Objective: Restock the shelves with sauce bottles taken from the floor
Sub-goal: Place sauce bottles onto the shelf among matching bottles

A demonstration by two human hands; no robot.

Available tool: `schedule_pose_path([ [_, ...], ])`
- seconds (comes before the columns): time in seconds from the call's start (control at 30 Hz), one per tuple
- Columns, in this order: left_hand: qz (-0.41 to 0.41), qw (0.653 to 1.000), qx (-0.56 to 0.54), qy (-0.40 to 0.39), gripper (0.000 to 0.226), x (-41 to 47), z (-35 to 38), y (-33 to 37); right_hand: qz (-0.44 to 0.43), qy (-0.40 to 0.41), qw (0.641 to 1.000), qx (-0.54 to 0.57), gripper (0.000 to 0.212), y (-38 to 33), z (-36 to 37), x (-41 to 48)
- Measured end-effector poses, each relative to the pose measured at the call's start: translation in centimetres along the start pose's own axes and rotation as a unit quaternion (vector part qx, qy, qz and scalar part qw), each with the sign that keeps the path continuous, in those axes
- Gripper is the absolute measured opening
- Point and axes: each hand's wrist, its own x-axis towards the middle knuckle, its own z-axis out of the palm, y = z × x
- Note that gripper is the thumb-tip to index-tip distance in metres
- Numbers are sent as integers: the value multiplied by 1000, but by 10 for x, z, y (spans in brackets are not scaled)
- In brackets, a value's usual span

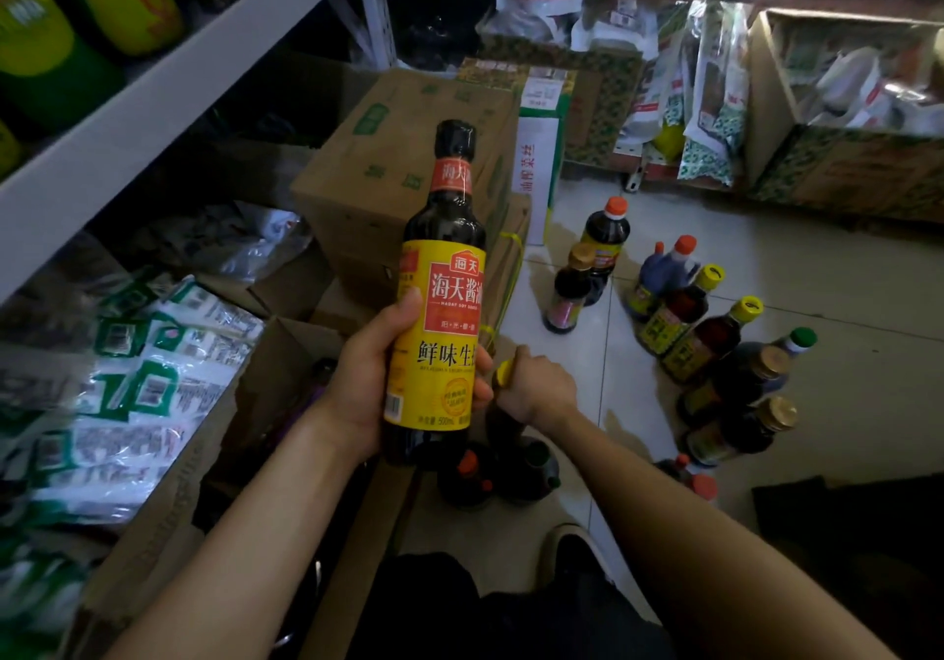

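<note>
The soy sauce bottle point(442, 301) is dark, with a black cap, a red neck band and a yellow-and-red label. The left hand point(373, 383) holds it upright by its lower half. Just right of it and lower, the right hand point(536, 389) grips the neck of a yellow-capped bottle point(503, 427). Directly below it, 2 dark bottles point(467, 473) stand on the floor. Well to its right stands a cluster of floor bottles point(715, 340), capped orange, yellow, gold and green. Up-left of it runs the white shelf point(153, 92).
</note>
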Motion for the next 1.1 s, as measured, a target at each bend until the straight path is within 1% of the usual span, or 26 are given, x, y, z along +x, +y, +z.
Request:
schedule_pose_path([
  [0.07,-2,1000,2,9,68,-5,-4,0,0,-6,1000,16,44,12,-20,3],
  [0.17,5,1000,1,23,68,-10,-5,2,-5,-15,995,98,49,26,-72,-2],
  [0.23,13,1000,1,27,68,-12,-1,3,-38,-6,986,160,47,28,-113,-12],
  [0.3,19,999,6,27,67,-13,6,5,-83,12,977,198,36,22,-156,-22],
  [0.37,26,999,23,23,64,-17,13,9,-112,29,967,228,32,12,-200,-36],
  [0.43,31,999,34,19,64,-22,18,15,-129,54,954,264,30,3,-241,-54],
  [0.5,36,999,35,18,66,-29,22,23,-156,70,934,314,31,-5,-273,-77],
  [0.63,60,997,41,11,63,-45,32,42,-224,94,896,372,38,-25,-318,-119],
  [0.73,73,996,49,4,63,-57,39,56,-253,108,881,386,44,-40,-336,-140],
  [0.83,79,996,39,-14,66,-70,45,68,-265,117,879,379,48,-52,-347,-159],
  [0.87,85,995,42,-17,66,-74,47,72,-267,125,879,375,42,-56,-351,-165],
  [0.93,98,994,53,-17,67,-82,52,80,-267,139,876,376,23,-65,-356,-176],
  [0.97,103,993,57,-15,67,-86,54,84,-266,147,879,367,18,-70,-359,-182],
  [1.03,111,992,63,-12,68,-94,59,91,-264,161,894,325,25,-81,-365,-192],
  [1.1,120,991,64,-7,70,-103,63,98,-255,164,912,276,40,-94,-372,-200],
])
